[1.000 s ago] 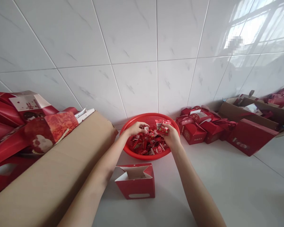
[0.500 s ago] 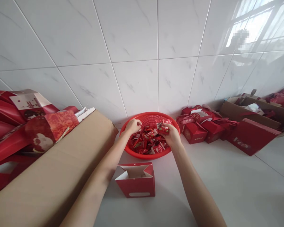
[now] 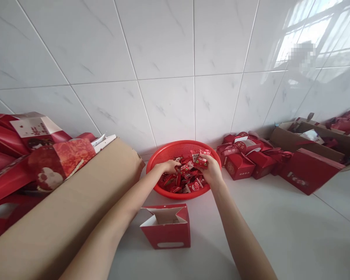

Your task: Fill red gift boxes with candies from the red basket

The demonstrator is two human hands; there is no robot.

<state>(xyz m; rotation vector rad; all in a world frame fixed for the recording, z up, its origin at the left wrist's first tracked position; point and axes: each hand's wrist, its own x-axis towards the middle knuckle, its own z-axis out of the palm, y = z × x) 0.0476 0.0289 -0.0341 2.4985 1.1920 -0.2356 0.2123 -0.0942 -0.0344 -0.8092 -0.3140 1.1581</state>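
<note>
A red plastic basket (image 3: 183,143) by the tiled wall holds many wrapped candies (image 3: 195,186) in red and dark packets. My left hand (image 3: 172,167) reaches down into it, fingers closed on a small red wrapped candy (image 3: 185,167). At the basket's right side my right hand (image 3: 212,168) grips red candy packets (image 3: 199,159), more than one by the look of them, above the pile. In front of the basket stands a red paper box (image 3: 172,235) upright, its top open and its pale inside showing.
On the left lies a long cardboard box (image 3: 84,198) beside red gift bags (image 3: 51,161). Several closed red boxes (image 3: 239,166) sit right of the basket, near a dark red panel (image 3: 310,171) and an open carton (image 3: 291,138).
My left hand has moved down and right from above the basket's left side into the candies, and has closed on one. My right hand has stayed nearly still with its packets.
</note>
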